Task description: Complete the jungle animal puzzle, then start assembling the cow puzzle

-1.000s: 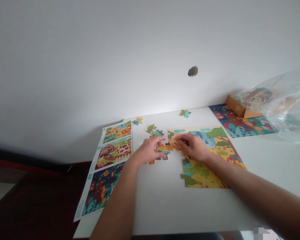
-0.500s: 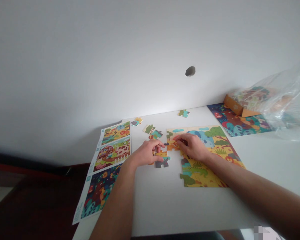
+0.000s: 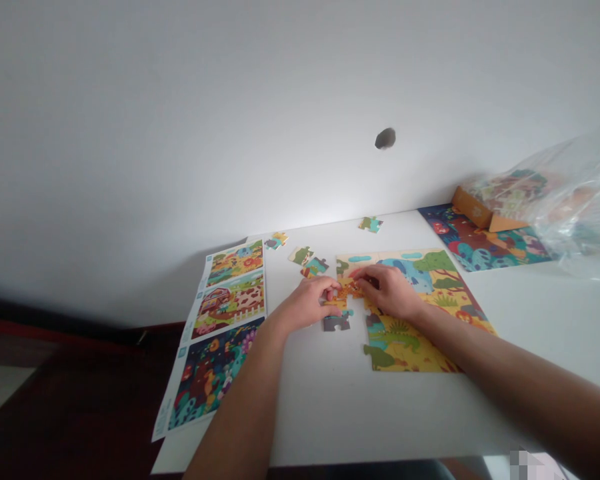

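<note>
A partly joined jigsaw puzzle (image 3: 400,340) with animals lies flat on the white table (image 3: 320,400). My left hand (image 3: 310,303) is closed at the puzzle's left side, thumb and fingers on a yellow and grey puzzle piece (image 3: 337,321). That piece lies close to the puzzle's left edge, below an orange spotted part. My right hand (image 3: 386,288) rests on the upper middle of the puzzle, its fingertips pinched together at the orange part; what they hold, if anything, is hidden. Loose pieces (image 3: 315,267) lie behind my left hand.
On the left lies a sheet with three pictures (image 3: 230,303). More loose pieces (image 3: 277,241) and another piece (image 3: 371,224) lie near the wall. At the back right are a dark printed card (image 3: 480,250), an orange box (image 3: 473,208) and a clear plastic bag (image 3: 585,227).
My left hand has moved right with the yellow and grey piece, which is now nearer the puzzle. My right hand has stayed at nearly the same spot. The view has shifted slightly.
</note>
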Action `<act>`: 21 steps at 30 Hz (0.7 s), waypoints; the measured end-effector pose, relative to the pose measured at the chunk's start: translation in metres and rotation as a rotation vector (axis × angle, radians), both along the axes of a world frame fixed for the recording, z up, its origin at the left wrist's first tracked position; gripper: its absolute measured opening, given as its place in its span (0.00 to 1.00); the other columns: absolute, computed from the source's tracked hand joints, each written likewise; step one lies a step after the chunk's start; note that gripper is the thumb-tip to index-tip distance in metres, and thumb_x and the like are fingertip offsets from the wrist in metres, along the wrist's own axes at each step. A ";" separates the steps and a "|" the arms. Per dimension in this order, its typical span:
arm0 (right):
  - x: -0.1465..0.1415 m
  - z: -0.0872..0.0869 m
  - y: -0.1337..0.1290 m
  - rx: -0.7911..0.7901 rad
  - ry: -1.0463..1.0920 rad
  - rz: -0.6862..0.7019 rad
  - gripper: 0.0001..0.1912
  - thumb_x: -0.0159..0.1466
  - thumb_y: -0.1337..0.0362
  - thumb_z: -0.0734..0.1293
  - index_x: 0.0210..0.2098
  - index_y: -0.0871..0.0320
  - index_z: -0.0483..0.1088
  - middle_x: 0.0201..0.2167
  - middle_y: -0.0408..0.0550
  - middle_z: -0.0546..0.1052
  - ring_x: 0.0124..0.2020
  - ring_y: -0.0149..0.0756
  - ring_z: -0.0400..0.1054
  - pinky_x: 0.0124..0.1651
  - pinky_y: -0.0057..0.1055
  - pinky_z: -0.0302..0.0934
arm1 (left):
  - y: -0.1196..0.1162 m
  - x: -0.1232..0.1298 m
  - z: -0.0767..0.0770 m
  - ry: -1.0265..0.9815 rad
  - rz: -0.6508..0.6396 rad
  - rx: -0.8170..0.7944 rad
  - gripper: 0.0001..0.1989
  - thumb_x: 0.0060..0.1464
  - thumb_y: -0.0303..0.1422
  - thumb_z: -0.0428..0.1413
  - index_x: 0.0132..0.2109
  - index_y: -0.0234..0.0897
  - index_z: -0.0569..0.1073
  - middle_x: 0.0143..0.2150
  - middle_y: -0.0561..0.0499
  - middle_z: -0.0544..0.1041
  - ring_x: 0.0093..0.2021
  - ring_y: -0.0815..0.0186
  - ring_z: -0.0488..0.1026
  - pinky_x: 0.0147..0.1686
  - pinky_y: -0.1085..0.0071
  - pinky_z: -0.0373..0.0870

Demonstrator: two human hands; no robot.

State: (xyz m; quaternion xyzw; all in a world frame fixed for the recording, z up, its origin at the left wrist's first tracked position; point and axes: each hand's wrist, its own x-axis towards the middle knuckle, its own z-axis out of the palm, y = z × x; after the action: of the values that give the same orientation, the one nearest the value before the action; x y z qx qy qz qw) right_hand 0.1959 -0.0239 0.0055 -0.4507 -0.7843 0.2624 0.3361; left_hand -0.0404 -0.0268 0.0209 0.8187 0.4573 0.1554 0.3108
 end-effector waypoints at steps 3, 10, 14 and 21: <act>0.001 -0.001 0.000 -0.006 -0.002 -0.004 0.12 0.64 0.67 0.61 0.38 0.57 0.77 0.35 0.47 0.80 0.31 0.33 0.70 0.37 0.29 0.62 | -0.002 0.002 0.004 0.041 -0.072 0.050 0.19 0.48 0.44 0.67 0.45 0.40 0.78 0.38 0.51 0.74 0.42 0.61 0.71 0.49 0.65 0.67; 0.001 0.001 -0.001 -0.004 0.005 -0.010 0.11 0.64 0.68 0.62 0.37 0.57 0.77 0.32 0.46 0.79 0.29 0.32 0.69 0.35 0.28 0.60 | -0.007 0.000 0.012 0.119 -0.154 0.053 0.19 0.44 0.44 0.69 0.45 0.49 0.81 0.44 0.50 0.70 0.50 0.57 0.69 0.58 0.59 0.59; 0.000 0.003 -0.001 0.000 0.004 -0.016 0.11 0.64 0.68 0.62 0.36 0.57 0.77 0.31 0.45 0.78 0.28 0.32 0.68 0.35 0.28 0.60 | -0.003 -0.011 0.011 0.108 -0.067 0.105 0.09 0.49 0.41 0.66 0.33 0.41 0.79 0.40 0.51 0.70 0.46 0.61 0.70 0.55 0.62 0.62; 0.000 0.002 -0.001 -0.004 0.015 -0.003 0.11 0.64 0.68 0.62 0.37 0.57 0.77 0.32 0.46 0.78 0.29 0.32 0.68 0.36 0.28 0.60 | 0.013 -0.021 -0.010 0.191 0.485 0.416 0.14 0.55 0.39 0.59 0.48 0.42 0.75 0.50 0.46 0.72 0.54 0.54 0.67 0.56 0.56 0.62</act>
State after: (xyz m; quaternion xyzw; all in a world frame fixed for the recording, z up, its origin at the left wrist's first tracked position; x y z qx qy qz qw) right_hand 0.1955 -0.0244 0.0078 -0.4506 -0.7804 0.2667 0.3418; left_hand -0.0611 -0.0136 0.0111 0.7429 0.6242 0.2374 0.0466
